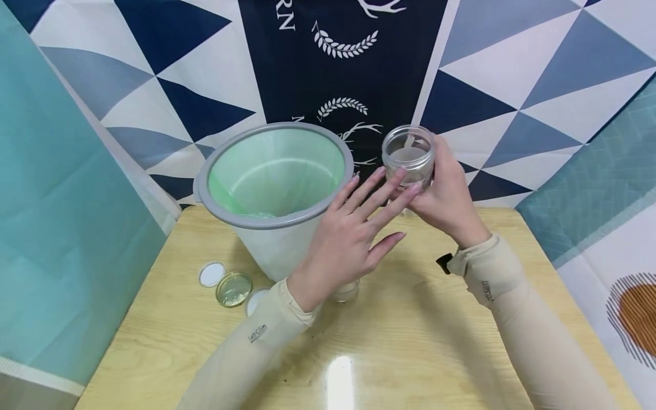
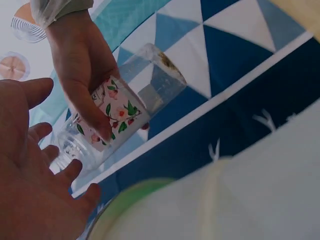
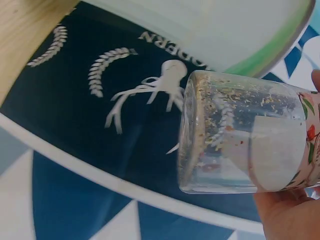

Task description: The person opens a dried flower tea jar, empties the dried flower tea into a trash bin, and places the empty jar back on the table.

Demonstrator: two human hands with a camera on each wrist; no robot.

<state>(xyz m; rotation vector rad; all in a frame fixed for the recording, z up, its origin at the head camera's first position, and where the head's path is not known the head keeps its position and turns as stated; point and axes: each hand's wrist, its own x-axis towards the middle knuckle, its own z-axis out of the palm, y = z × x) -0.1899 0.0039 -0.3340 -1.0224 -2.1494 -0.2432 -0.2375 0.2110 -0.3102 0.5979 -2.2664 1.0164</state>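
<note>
My right hand (image 1: pixel 446 193) grips a clear jar (image 1: pixel 410 154) around its floral label, to the right of the bucket's rim. The jar is uncapped and tilted, its open mouth facing me. Small brown flakes cling inside its base (image 3: pixel 200 145) in the right wrist view. My left hand (image 1: pixel 353 233) is spread with straight fingers, and its fingertips overlap the jar's lower side in the head view. In the left wrist view, the left fingers (image 2: pixel 72 170) point at the jar's mouth. A pale bucket (image 1: pixel 263 245) with a grey rim and green inside stands beside the left hand.
A white disc (image 1: pixel 212 274), a gold-rimmed lid (image 1: pixel 234 289) and another white disc (image 1: pixel 253 302), partly behind the left sleeve, lie left of the bucket's foot. A small clear container (image 1: pixel 347 292) stands partly hidden behind the left wrist. Patterned cloth (image 1: pixel 492 114) hangs behind the table (image 1: pixel 389 353).
</note>
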